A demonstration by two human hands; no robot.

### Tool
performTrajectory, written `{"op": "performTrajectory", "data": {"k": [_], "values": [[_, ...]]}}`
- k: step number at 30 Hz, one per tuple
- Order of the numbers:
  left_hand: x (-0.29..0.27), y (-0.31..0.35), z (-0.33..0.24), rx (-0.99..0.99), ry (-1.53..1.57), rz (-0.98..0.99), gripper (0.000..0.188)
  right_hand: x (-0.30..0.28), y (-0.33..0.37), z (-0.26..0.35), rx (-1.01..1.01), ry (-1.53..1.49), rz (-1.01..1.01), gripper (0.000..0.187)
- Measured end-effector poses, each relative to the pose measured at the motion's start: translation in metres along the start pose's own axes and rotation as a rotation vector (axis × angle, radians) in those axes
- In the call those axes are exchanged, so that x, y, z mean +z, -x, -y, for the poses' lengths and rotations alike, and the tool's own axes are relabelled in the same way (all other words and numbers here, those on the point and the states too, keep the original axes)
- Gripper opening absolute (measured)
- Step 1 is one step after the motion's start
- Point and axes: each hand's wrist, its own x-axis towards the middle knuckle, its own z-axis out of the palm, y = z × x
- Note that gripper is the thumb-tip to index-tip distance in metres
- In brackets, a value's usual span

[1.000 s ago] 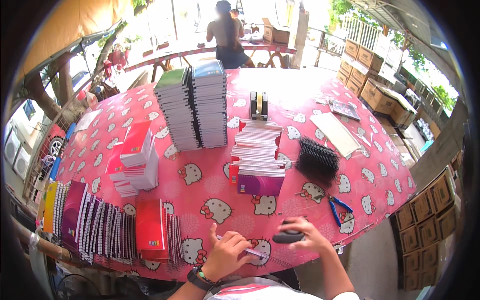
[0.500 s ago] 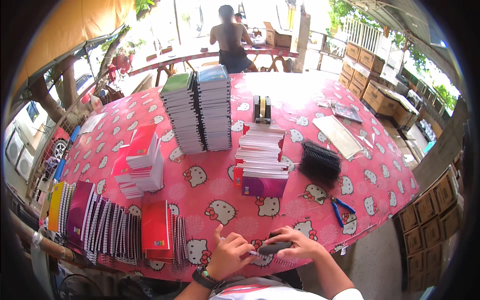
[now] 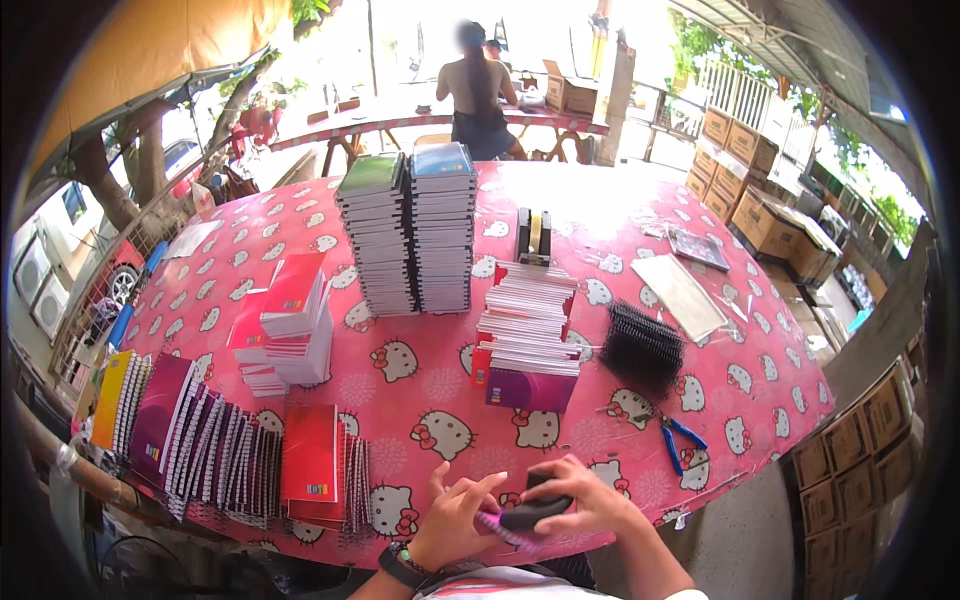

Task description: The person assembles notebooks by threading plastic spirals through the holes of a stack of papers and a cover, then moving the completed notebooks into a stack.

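While my right hand (image 3: 590, 502) grips the black tool (image 3: 532, 515) | my left hand (image 3: 455, 522) holds the purple notebook (image 3: 491, 521), left of the pliers (image 3: 671, 447), nearer me | probably light, bendy; pinch it clear of the springy coil (image 3: 516, 540)

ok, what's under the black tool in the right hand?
Along its near left edge, a purple coiled edge shows by the left hand; whatever lies directly beneath the black tool is covered.

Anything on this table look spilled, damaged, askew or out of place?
Nothing looks spilled or plainly damaged. Two untidy spots: the pile of red-covered booklets left of the tall notebook stacks sits unevenly, unlike those straighter stacks, and small loose scraps lie beside the pale flat piece on the table's right.
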Motion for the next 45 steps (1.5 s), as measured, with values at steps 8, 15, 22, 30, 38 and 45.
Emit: {"op": "performTrajectory", "data": {"k": [8, 15, 22, 30, 38, 45], "values": [[-0.006, -0.005, -0.001, 0.075, -0.015, 0.039, 0.032, 0.007, -0.002, -0.012, 0.112, -0.143, -0.091, 0.053], [-0.036, -0.033, 0.009, 0.222, -0.096, 0.178, 0.035, 0.013, 0.004, -0.039, 0.173, -0.565, -0.236, 0.059], [-0.011, 0.003, 0.034, -0.52, 0.841, -0.204, 0.043, 0.025, -0.005, -0.03, -0.016, -0.968, 0.006, 0.072], [0.004, 0.013, 0.053, -0.332, 0.982, -0.1, 0.028, 0.003, -0.021, -0.031, -0.012, -0.63, 0.048, 0.054], [0.011, 0.021, 0.058, -0.411, 1.147, -0.177, 0.028, 0.009, -0.034, -0.019, -0.005, -0.966, 0.186, 0.052], [0.007, 0.026, 0.058, -0.502, 1.2, -0.33, 0.027, 0.007, -0.056, -0.012, -0.004, -0.637, 0.189, 0.054]]}}
